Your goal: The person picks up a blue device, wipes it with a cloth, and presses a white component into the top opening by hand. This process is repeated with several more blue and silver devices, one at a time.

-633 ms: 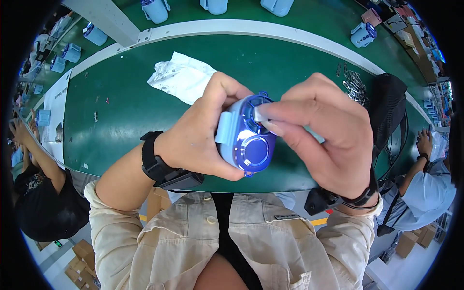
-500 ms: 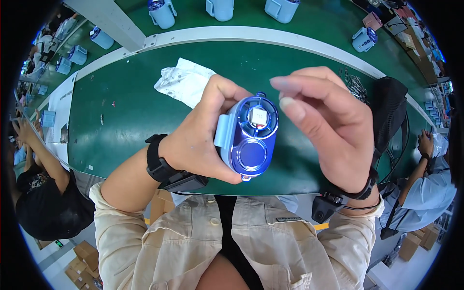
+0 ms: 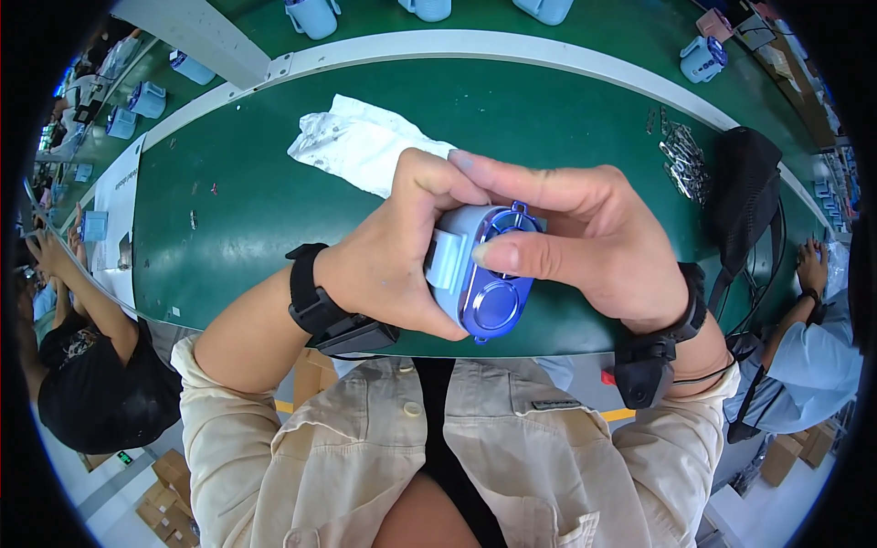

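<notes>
A light-blue plastic device [image 3: 498, 309] with a shiny deep-blue oval end and two round parts is held over the green table. My left hand [image 3: 393, 242] wraps around its body from the left, beside a pale-blue clip-like piece on its side. Across the upper round part lies the thumb of my right hand [image 3: 594, 247], while its fingers reach round the far side. That thumb hides the middle of the upper round part. Behind my left hand a crumpled white cloth or bag [image 3: 356, 146] rests on the table.
A pile of small metal parts [image 3: 683, 163] lies at the right, by a black pouch [image 3: 742, 183] with cables. Beyond the white rail [image 3: 438, 44] stand several similar blue devices [image 3: 703, 59]. People work on both sides: a black shirt [image 3: 100, 384] left, a light-blue one [image 3: 804, 365] right.
My right hand has closed in from the right, its thumb landing over the upper round part and covering the white square piece seen there before. The device has tilted and shifted slightly right.
</notes>
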Action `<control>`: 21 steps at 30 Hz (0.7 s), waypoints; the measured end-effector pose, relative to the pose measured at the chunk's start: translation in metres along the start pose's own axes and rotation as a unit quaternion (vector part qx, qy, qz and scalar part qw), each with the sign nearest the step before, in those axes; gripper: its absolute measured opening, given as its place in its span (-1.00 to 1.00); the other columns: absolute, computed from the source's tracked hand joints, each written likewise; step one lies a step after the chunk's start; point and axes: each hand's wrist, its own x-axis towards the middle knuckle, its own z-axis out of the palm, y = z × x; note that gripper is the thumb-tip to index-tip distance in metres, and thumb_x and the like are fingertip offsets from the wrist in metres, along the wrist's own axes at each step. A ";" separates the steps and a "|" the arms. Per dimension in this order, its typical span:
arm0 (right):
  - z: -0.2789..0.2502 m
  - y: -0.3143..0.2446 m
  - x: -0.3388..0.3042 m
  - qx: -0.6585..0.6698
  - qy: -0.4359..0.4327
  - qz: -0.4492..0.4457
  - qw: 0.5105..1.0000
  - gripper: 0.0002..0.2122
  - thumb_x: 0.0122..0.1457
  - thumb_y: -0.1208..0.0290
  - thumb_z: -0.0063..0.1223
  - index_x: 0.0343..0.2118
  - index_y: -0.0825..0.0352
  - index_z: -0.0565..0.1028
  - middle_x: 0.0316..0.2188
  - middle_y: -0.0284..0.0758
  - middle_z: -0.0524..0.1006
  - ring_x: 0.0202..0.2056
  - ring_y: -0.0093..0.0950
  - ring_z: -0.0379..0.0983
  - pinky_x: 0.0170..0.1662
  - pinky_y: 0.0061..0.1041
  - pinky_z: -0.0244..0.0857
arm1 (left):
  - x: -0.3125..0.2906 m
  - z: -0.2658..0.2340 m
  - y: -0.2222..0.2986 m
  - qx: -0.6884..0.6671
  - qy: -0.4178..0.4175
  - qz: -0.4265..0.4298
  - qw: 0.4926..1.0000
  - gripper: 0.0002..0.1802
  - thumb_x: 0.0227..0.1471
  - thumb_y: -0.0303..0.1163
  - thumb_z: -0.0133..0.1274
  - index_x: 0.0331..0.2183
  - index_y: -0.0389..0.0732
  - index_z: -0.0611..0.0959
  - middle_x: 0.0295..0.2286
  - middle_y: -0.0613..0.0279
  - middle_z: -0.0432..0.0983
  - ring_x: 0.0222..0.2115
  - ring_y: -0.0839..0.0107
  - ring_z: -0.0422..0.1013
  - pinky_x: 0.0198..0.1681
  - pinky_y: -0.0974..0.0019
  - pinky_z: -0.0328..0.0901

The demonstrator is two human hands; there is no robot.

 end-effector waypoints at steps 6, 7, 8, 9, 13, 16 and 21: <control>0.004 0.011 0.003 0.070 -0.041 -0.053 0.995 -0.46 0.22 0.41 0.06 0.23 0.44 0.19 0.15 -0.24 0.34 0.11 -0.50 0.29 0.18 -0.48 0.13 | 0.003 0.004 0.002 0.049 0.053 0.051 0.996 -0.02 -0.38 -0.35 0.48 -0.05 -0.18 0.11 -0.19 0.06 0.27 -0.25 0.35 0.39 -0.20 0.30 0.33; 0.003 0.011 0.003 0.067 -0.044 -0.055 0.995 -0.46 0.22 0.41 0.06 0.23 0.44 0.19 0.15 -0.24 0.34 0.11 -0.50 0.29 0.18 -0.48 0.13 | 0.004 0.004 0.003 0.054 0.054 0.055 0.996 -0.02 -0.37 -0.34 0.48 -0.05 -0.18 0.11 -0.19 0.06 0.27 -0.25 0.35 0.39 -0.21 0.31 0.33; 0.003 0.011 0.001 0.085 -0.052 -0.050 0.994 -0.44 0.22 0.39 0.05 0.24 0.44 0.17 0.16 -0.23 0.32 0.12 -0.49 0.28 0.20 -0.47 0.10 | 0.003 0.005 0.004 0.057 0.057 0.059 0.995 -0.01 -0.37 -0.33 0.48 -0.04 -0.18 0.11 -0.19 0.06 0.27 -0.25 0.35 0.39 -0.21 0.31 0.33; 0.003 0.011 -0.001 0.103 -0.059 -0.045 0.992 -0.43 0.23 0.36 0.03 0.25 0.45 0.14 0.17 -0.22 0.31 0.13 -0.47 0.27 0.21 -0.46 0.08 | 0.002 0.005 0.004 0.060 0.060 0.062 0.995 -0.01 -0.37 -0.32 0.49 -0.04 -0.18 0.11 -0.19 0.06 0.27 -0.25 0.36 0.39 -0.22 0.31 0.33; 0.003 0.015 0.002 0.055 -0.070 -0.100 0.991 -0.43 0.21 0.41 0.04 0.25 0.46 0.14 0.19 -0.20 0.29 0.16 -0.44 0.25 0.23 -0.44 0.06 | 0.000 0.004 0.003 0.040 0.061 0.066 0.995 -0.01 -0.37 -0.32 0.49 -0.04 -0.17 0.12 -0.21 0.08 0.28 -0.27 0.37 0.38 -0.25 0.33 0.32; 0.005 0.018 0.002 0.026 -0.061 -0.133 0.989 -0.43 0.18 0.48 0.06 0.24 0.46 0.16 0.18 -0.19 0.30 0.16 -0.44 0.26 0.23 -0.43 0.07 | 0.000 0.003 0.000 0.041 0.058 0.075 0.995 -0.02 -0.36 -0.32 0.49 -0.04 -0.16 0.12 -0.22 0.10 0.29 -0.29 0.37 0.38 -0.27 0.33 0.32; 0.001 0.015 0.001 0.033 -0.066 -0.118 0.990 -0.44 0.12 0.61 0.08 0.21 0.46 0.22 0.14 -0.20 0.35 0.14 -0.46 0.28 0.22 -0.43 0.08 | 0.001 0.005 -0.004 0.047 0.055 0.088 0.993 -0.06 -0.34 -0.33 0.48 -0.05 -0.16 0.14 -0.25 0.12 0.32 -0.32 0.38 0.38 -0.30 0.33 0.32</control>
